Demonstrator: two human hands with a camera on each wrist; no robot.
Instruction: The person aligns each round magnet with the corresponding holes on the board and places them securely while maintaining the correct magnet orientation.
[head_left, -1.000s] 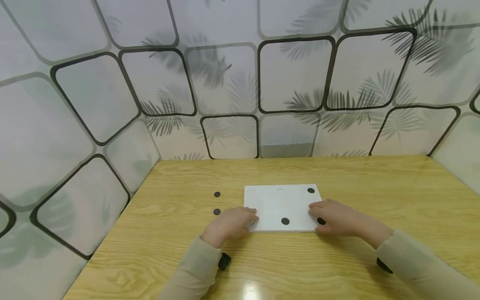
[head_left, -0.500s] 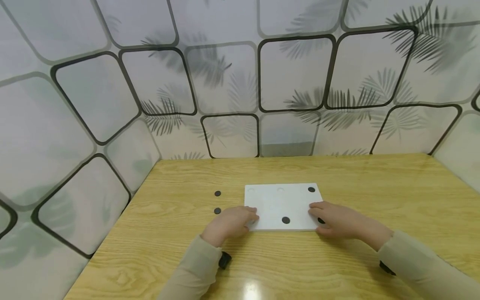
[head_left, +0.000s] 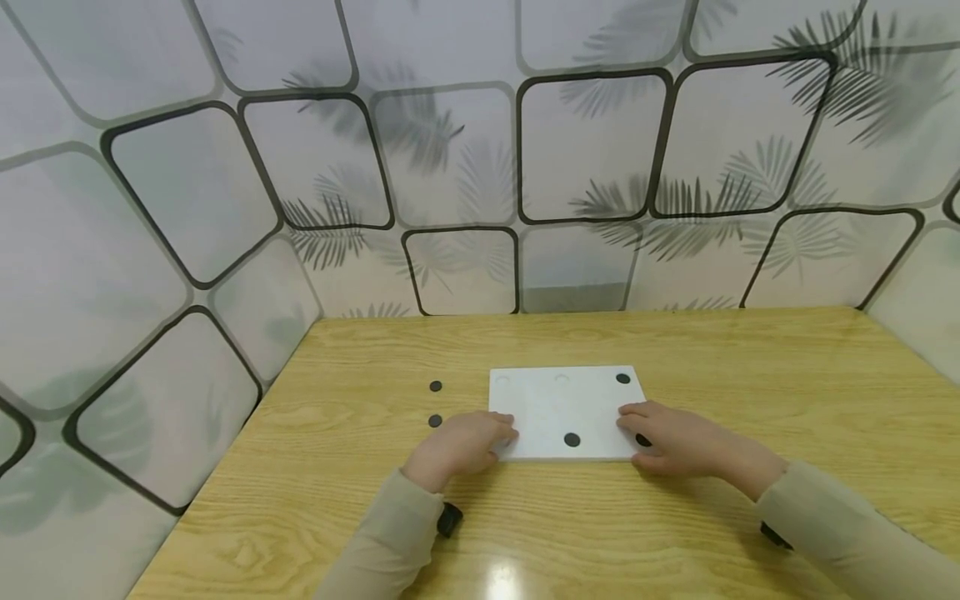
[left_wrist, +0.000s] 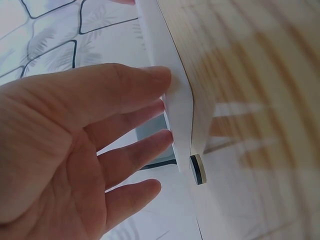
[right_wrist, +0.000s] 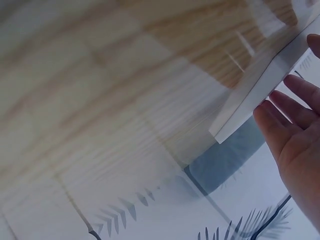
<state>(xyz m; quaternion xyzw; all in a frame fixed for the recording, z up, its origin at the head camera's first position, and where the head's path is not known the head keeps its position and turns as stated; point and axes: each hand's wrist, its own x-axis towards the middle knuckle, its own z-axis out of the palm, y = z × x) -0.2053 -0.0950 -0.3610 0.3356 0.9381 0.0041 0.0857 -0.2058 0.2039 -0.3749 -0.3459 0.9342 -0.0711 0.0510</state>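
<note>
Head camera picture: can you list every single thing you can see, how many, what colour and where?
white board: 1, white, flat on the table's middle, between both hands.
discs on the board: 3 showing, black, one far right corner, one near edge, one partly under the right hand.
discs on the table: 2, black, left of the board.
table: 1, light wood.
wall panels: many, pale with black outlines and leaf shadows, behind and at the sides.
left hand: 1, fingers straight, touching the board's left edge.
right hand: 1, resting on the board's right edge.
</note>
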